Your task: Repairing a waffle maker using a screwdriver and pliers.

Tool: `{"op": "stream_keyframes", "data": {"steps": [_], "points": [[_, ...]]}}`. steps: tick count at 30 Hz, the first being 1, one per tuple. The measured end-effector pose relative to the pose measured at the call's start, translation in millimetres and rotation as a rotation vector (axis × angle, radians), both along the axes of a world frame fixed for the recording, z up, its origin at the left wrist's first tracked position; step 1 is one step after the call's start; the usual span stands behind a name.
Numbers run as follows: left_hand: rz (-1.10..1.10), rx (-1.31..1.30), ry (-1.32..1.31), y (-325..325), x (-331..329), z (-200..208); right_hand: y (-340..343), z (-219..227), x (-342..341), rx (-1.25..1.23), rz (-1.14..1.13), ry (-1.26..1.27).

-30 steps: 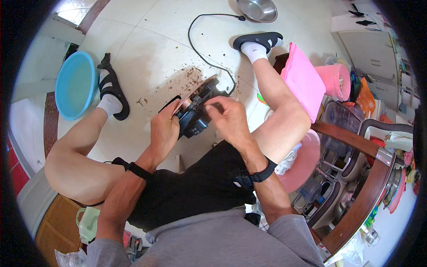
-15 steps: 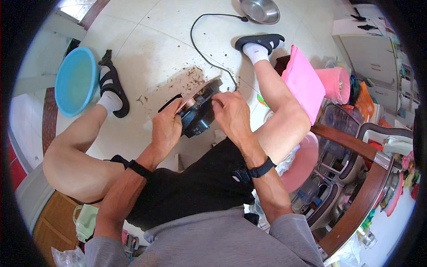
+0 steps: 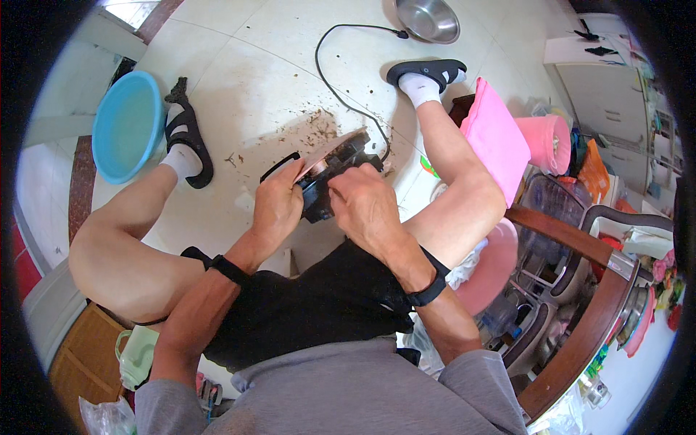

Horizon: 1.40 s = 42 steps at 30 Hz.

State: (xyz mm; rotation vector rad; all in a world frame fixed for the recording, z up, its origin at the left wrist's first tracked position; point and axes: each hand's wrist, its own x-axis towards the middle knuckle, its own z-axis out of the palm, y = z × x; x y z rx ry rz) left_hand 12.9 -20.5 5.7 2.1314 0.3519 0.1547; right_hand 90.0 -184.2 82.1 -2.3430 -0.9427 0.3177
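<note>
1. From my end I see the left hand [image 3: 279, 206] closed on the near left edge of the device [image 3: 317, 201], thumb along the top; the other fingers are mostly hidden.
2. The right hand [image 3: 366, 203] has its fingers bent in against the device's right side. Their tips are out of my sight, so I cannot tell whether they pinch anything.
3. The device sits between both hands, in front of my black shorts and over the floor [image 3: 239, 94]. It is tilted, its far end pointing up and to the right.
4. Its body is black and blocky, with uneven edges and parts jutting toward me. Along its upper left runs a thin, pale tan plate, seen nearly edge-on; a copper-coloured part shows between plate and body.
5. A black curved piece [image 3: 280, 165] shows just beyond the left hand; I cannot tell whether it belongs to the device.
6. A black cord [image 3: 317, 61] loops away from the device's far end to a plug [image 3: 402, 34] beside a steel bowl [image 3: 428, 18].
7. Brown debris [image 3: 319, 127] is scattered on the pale tiles just past the device.
8. Farther left stands a blue basin [image 3: 97, 141] with liquid in it.
</note>
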Motion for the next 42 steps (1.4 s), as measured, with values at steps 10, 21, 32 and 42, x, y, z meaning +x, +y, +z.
{"op": "stream_keyframes", "data": {"steps": [10, 21, 32, 42], "points": [[-0.027, -0.123, 0.045, 4, 4, 0, 10, 3, -43, 0.106, 0.003, 0.043], [-0.014, -0.207, -0.020, -1, 0, -7, -28, 17, -14, 0.243, -0.475, 0.153], [-0.005, -0.193, 0.013, -8, -3, -5, -22, -7, 25, 0.041, -0.538, 0.197], [-0.039, -0.190, 0.083, -19, -6, 0, -7, -21, 11, -0.146, -0.384, -0.092]]}}
